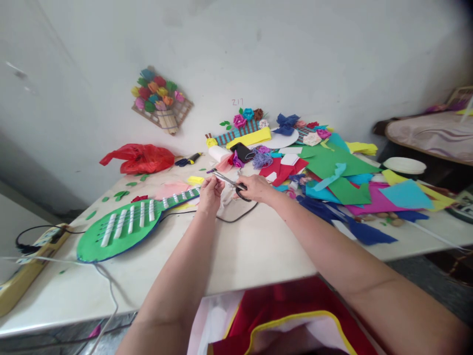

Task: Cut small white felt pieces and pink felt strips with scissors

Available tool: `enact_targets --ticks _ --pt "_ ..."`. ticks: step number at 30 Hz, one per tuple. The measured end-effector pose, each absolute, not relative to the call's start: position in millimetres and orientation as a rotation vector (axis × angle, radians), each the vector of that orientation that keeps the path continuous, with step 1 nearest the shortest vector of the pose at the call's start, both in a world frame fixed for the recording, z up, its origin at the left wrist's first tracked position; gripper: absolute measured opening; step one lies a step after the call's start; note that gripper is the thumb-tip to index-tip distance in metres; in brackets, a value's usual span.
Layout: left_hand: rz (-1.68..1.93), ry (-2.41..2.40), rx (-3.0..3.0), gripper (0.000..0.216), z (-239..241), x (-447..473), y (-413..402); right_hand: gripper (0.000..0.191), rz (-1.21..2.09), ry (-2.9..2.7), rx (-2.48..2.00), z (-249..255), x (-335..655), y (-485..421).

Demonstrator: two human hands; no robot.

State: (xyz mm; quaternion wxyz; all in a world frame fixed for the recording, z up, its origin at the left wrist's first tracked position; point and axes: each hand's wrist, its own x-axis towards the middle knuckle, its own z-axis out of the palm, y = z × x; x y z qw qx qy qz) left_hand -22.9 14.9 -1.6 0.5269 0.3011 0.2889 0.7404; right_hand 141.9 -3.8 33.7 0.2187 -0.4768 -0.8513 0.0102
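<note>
My right hand (255, 188) grips the black handles of a pair of scissors (226, 179), whose blades point left toward my left hand (210, 193). My left hand is pinched shut on a small pale piece of material, too small to name, held right at the blade tips. Both hands hover just above the white table (258, 246), over a loop of black cable (236, 217). A green paddle-shaped craft piece (121, 227) with white strips lies flat to the left of my left hand.
A heap of coloured paper sheets (343, 182) and paper flowers (251, 118) covers the right and far side. A red plastic bag (142, 158) sits at the back left. A flower craft (160, 101) hangs on the wall. A power strip (40, 241) with cables sits at the left edge.
</note>
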Motion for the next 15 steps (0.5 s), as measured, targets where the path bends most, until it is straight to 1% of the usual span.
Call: enact_targets --ticks 7,15 --pt "1.715 0.692 0.776 0.018 -0.4 -17.5 10.8 0.044 0.012 -2.336 -1.33 32.4 144.0 -2.8" --pt "1.708 0.702 0.798 0.017 -0.6 -18.3 12.1 0.04 0.048 -2.324 -1.31 33.2 145.1 -0.3"
